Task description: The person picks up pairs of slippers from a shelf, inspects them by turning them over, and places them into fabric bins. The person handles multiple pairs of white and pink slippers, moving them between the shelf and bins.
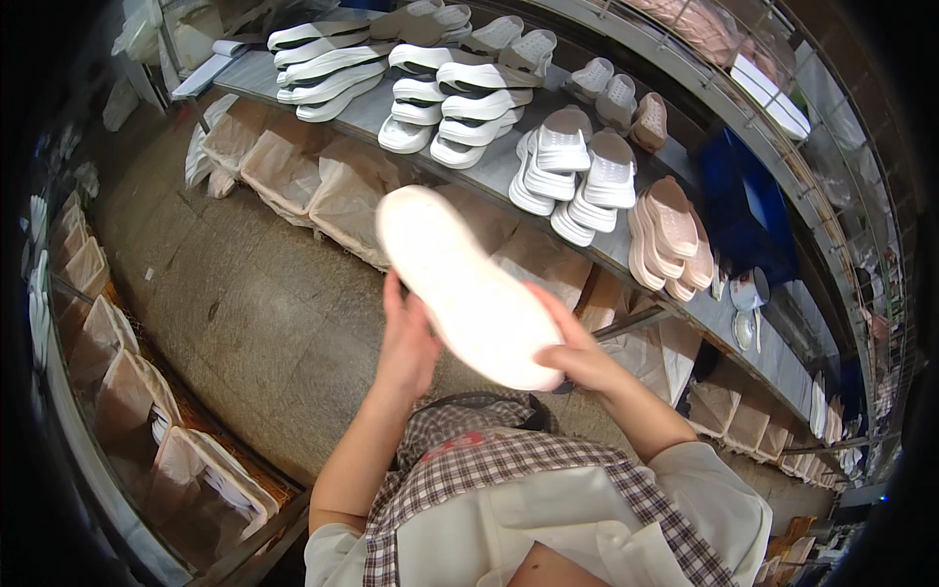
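A white shoe sole (468, 284) is held up in front of me, tilted, its broad flat face toward me and bright with glare. My right hand (572, 350) grips its near end, with the thumb laid over the face. Against the left edge my left hand (409, 338) supports it, the fingers partly behind the sole. Beyond it, on a long grey bench, stand stacks of white soles (479, 108), more white soles with grey-brown tops (597, 181), and a stack of pink soles (670, 240).
Lined bins (337, 196) sit under the grey bench (577, 249), and more lined bins (210, 479) run along the left. On the bench are a white cup (749, 290) and a spoon (747, 331). A blue crate (748, 201) stands behind. Wire shelving (782, 73) curves along the right.
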Tool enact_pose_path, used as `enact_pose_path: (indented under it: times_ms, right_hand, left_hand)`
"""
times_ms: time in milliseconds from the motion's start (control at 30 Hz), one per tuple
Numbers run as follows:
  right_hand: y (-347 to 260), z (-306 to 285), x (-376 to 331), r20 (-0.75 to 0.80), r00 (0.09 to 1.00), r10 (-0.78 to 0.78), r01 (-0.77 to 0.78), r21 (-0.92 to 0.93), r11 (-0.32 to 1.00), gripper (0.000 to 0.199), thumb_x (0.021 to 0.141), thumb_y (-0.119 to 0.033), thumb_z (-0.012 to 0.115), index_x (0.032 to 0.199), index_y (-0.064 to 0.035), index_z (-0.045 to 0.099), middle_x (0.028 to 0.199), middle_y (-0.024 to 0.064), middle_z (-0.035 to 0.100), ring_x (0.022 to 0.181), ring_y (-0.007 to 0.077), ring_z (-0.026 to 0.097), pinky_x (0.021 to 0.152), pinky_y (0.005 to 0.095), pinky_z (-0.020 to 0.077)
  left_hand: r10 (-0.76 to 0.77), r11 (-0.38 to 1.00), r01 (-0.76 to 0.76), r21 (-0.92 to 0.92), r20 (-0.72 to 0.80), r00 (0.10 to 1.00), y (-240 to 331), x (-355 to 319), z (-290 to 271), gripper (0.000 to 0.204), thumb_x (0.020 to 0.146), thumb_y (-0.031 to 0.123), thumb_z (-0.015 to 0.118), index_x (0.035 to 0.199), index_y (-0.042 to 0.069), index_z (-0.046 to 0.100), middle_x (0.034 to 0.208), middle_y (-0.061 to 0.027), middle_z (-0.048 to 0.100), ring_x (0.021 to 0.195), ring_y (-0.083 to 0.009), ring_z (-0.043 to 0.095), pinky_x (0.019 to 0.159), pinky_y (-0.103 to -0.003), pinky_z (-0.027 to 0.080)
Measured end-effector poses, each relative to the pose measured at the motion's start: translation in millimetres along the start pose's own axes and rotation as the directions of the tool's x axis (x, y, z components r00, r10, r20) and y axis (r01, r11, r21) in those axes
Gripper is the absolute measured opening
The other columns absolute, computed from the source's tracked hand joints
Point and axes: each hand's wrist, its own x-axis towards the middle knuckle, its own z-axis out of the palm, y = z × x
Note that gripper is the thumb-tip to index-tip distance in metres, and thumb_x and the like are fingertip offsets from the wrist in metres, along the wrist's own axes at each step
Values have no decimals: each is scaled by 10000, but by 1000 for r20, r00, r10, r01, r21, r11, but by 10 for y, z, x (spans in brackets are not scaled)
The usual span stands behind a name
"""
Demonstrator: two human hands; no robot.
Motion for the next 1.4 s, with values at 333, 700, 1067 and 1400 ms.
enact_pose_path:
  times_ms: [333, 700, 1067, 1400]
  right_hand:
    - [-121, 418, 743, 57, 978, -200, 208, -312, 927, 371, 951, -317, 451, 1145, -32, 589, 985, 136, 621, 963, 236, 554, 865, 319, 410]
    - [-232, 615, 823, 41, 963, -266, 259, -421, 869, 324, 917, -285, 511, 1038, -12, 634, 936, 160, 631, 894, 270, 598, 797, 322, 452]
    - [-190, 748, 737, -98, 993, 62, -32, 288, 957, 441, 966, -257, 427, 1325, -4, 389, 1028, 69, 551, 881, 154, 521, 838, 289, 427]
    - [-221, 866, 587, 127, 991, 29, -75, 374, 925, 537, 949, -272, 452, 1382, 11, 306, 1331, 138, 430, 1200, 195, 430, 990, 316, 351]
  left_hand:
    - [-473, 772, 372, -516, -75, 878, -126, -134, -395, 430, 947, 383, 390, 1259, 96, 466, 1190, -128, 553, 1061, -335, 550, 886, -465, 464]
    - [-427, 738, 358, -572, 15, 904, -118, -236, -284, 395, 897, 473, 451, 1100, 157, 574, 1003, -73, 626, 872, -267, 625, 710, -377, 538]
    - [-103, 712, 276, -646, 292, 951, -9, -206, -641, 567, 898, 402, 524, 1289, 11, 399, 1234, -185, 515, 1118, -293, 533, 932, -447, 461]
    - [81, 865, 75, -496, 286, 955, 221, -174, -519, 590, 900, 379, 527, 1326, 9, 356, 1256, -186, 496, 1109, -304, 540, 912, -433, 490]
